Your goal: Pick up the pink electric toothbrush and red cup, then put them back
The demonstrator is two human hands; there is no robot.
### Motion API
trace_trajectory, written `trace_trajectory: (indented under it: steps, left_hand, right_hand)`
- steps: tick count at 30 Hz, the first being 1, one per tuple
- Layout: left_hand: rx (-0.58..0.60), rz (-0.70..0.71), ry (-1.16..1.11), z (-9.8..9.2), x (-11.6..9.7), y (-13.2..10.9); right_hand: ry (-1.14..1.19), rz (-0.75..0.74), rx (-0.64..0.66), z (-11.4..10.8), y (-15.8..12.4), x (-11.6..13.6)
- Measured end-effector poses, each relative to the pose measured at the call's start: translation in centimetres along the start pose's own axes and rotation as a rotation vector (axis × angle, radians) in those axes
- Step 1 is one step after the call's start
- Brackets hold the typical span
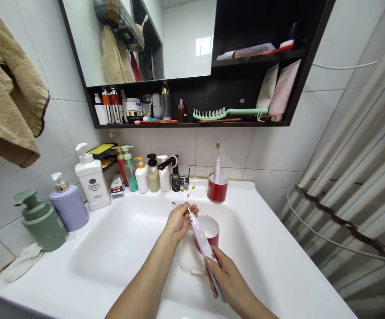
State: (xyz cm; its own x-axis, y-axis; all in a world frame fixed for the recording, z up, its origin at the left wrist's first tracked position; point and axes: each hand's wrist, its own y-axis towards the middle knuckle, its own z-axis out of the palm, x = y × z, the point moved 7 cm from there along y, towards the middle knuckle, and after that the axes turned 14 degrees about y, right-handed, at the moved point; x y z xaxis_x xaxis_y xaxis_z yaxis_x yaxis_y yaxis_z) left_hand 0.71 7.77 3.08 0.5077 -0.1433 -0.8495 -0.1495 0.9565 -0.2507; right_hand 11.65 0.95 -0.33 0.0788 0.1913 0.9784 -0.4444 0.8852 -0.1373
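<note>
My right hand (224,274) is wrapped round the handle of a pale lilac electric toothbrush (199,232) over the sink basin. The toothbrush tilts up and away, toward the tap. With thumb and fingers my left hand (179,223) pinches the slim white brush head (185,198) at the top of the handle. Below the toothbrush, a red cup (214,237) with a white inside stands in the basin, partly hidden by the handle. Beside and under it lies a whitish translucent tray-like piece (186,261), partly covered by my hands.
The white sink (113,248) has a black tap (175,170) at its back. Several pump bottles (141,177) line the left rim. A second red cup (217,190) holds another toothbrush (217,166). Above hangs a dark mirror cabinet (192,125); a curtain (361,173) hangs at right.
</note>
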Motion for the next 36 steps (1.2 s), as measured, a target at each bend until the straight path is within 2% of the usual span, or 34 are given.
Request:
trace_trajectory:
  steps: [8,13,20,26,31,36]
  left_hand:
    - [-0.008,-0.01,-0.063,0.3,0.2,0.1]
    - [0.019,0.019,-0.026,0.6,0.1,0.1]
    - [0.02,0.124,0.094,1.1,0.0,-0.3]
    - [0.074,0.075,0.149,1.9,0.8,-0.7]
    - [0.125,0.022,0.149,2.2,1.0,-0.9]
    - [0.195,0.026,0.174,2.7,0.7,-1.2]
  right_hand:
    - [0.052,0.05,0.035,0.3,0.0,0.2]
    - [0.037,0.038,0.033,0.2,-0.1,0.3]
    - [-0.029,0.003,-0.042,-0.7,-0.2,0.5]
    - [-0.028,-0.003,-0.097,-1.2,-0.2,0.7]
    - [0.016,0.016,-0.089,-0.9,-0.3,1.1]
    - [0.018,0.001,-0.059,-0.8,-0.3,1.1]
